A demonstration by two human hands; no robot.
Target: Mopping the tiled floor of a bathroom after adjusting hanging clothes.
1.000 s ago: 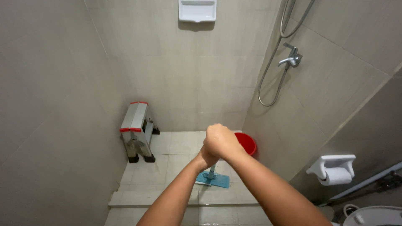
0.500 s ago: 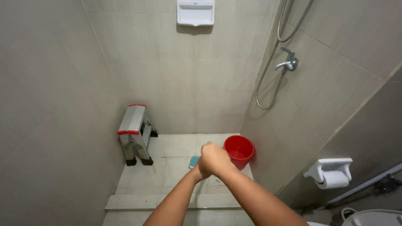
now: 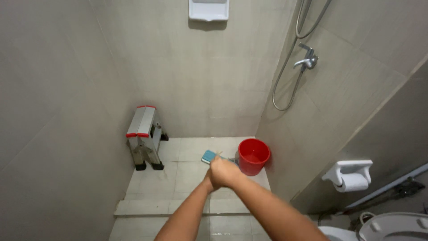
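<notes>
While both hands are clenched together in the middle of the view, they grasp the thin handle of a mop. The right hand lies on top and in front, and the left hand is mostly hidden behind it, so only its edge shows at the wrist. The handle is almost fully covered by the hands; only a short light piece comes out above them.

The mop head is a flat blue pad. It lies on the pale tiled floor of the shower, just beyond the hands and just beside the red bucket, on its left. I cannot tell whether the pad touches the bucket. The bucket is round, open on top, and stands near the right wall.

No package, label or sign is readable. High on the back wall hangs a white rectangular holder, cut by the top edge. On the right wall there are a metal tap and a grey hose that hangs in a loop. Lower on the right, a white holder carries a paper roll. A small folded stepladder, grey with red edges, leans against the left wall, well apart from the mop. A white toilet shows in the bottom right corner.
</notes>
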